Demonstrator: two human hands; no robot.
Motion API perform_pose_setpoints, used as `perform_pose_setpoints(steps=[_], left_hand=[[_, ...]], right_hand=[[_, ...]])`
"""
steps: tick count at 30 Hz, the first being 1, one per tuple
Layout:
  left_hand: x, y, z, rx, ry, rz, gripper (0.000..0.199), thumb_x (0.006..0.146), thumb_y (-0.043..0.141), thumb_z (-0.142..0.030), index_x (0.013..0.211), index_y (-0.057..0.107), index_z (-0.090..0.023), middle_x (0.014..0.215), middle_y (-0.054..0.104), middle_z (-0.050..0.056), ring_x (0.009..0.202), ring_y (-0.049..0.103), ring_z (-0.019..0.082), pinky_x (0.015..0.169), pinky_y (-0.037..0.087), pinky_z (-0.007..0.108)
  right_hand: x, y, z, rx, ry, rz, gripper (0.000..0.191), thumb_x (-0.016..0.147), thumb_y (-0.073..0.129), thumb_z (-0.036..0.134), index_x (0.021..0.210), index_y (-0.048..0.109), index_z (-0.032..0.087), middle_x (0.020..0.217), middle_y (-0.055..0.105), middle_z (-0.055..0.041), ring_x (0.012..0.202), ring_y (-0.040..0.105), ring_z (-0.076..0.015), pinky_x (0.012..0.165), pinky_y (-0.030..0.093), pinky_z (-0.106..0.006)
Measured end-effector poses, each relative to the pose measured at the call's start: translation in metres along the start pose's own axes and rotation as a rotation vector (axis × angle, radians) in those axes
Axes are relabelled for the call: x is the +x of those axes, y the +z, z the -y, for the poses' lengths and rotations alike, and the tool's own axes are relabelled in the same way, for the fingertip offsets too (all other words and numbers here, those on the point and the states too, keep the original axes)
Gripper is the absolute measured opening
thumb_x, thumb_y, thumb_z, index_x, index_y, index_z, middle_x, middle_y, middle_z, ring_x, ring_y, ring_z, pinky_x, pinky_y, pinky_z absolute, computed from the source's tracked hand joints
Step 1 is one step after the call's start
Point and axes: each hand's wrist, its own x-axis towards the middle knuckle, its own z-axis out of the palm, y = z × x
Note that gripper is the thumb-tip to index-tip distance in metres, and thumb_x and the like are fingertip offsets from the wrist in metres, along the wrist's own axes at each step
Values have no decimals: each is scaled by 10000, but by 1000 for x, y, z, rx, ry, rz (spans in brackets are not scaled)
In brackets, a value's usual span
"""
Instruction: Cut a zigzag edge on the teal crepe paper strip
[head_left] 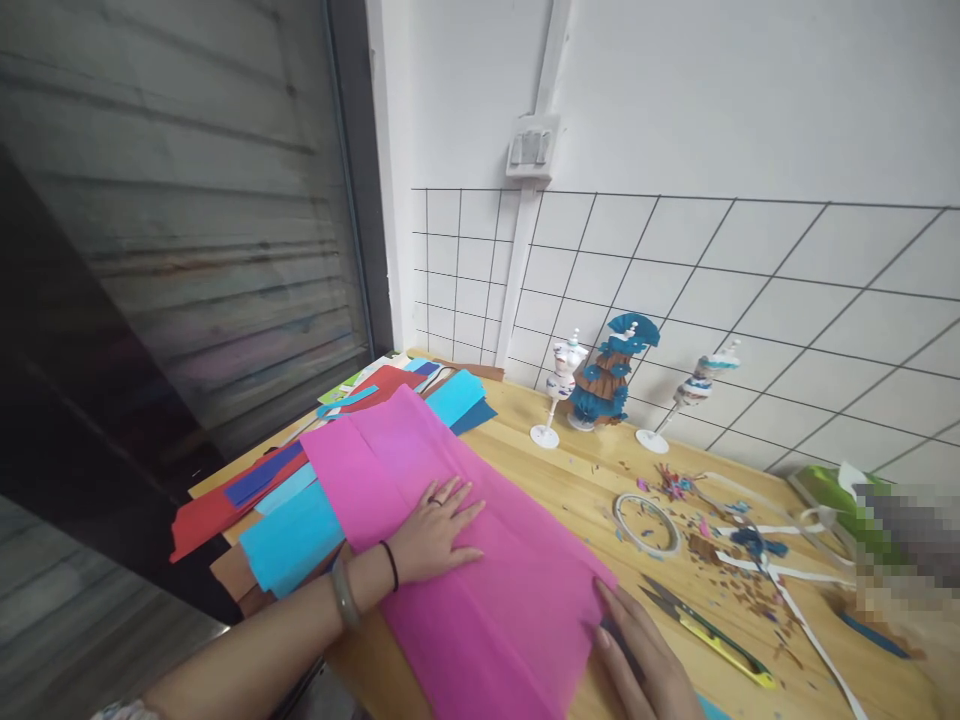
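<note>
Rounded grey bangle point(346, 596), thin black band point(391, 566), slim ring point(436, 501), patterned sleeve point(127, 711).

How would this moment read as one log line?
Left hand: flat on pink sheet | Right hand: at sheet's right edge | Near right hand: scissors | By wall: blue-and-brown figure

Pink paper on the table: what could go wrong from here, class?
The pink paper could crease or slip, with the left hand resting flat on it and the right hand at its edge. The scissors lie close by, pointing toward the paper, and might nick it.
</note>
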Motion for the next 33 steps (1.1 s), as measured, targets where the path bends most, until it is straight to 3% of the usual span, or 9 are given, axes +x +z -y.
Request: perform_pose_setpoints(steps=[7, 14, 23, 33], left_hand=[[2, -4, -2, 41, 9, 67, 667, 786, 262, -656, 1345, 288, -294, 1447, 203, 92, 1332, 111, 296, 1036, 72, 544], [7, -3, 7, 89, 26, 89, 683, 759, 294, -677, 1352, 241, -344, 1451, 190, 76, 1319, 124, 354, 987, 99, 623], [16, 8, 21, 133, 43, 48, 698, 737, 338, -681, 1347, 201, -372, 1443, 194, 61, 1310, 142, 372, 974, 122, 643], [17, 3, 19, 117, 22, 104, 696, 737, 310, -695, 1347, 172, -388, 1445, 164, 46, 1319, 93, 360, 981, 91, 649]], right_hand=[[5, -2, -1, 101, 44, -39, 392, 883, 415, 345, 1221, 525, 180, 1257, 543, -92, 1167, 481, -232, 935, 448, -355], [15, -17, 20, 225, 211, -121, 369, 887, 403, 321, 1179, 559, 159, 1225, 564, -106, 1158, 490, -231, 957, 424, -388], [16, -21, 24, 373, 158, -187, 285, 892, 425, 252, 1120, 588, 199, 1144, 605, -94, 1107, 524, -192, 950, 435, -329], [16, -21, 23, 163, 34, -77, 373, 866, 483, 295, 1221, 529, 189, 1241, 539, -143, 1154, 492, -234, 924, 456, -349]])
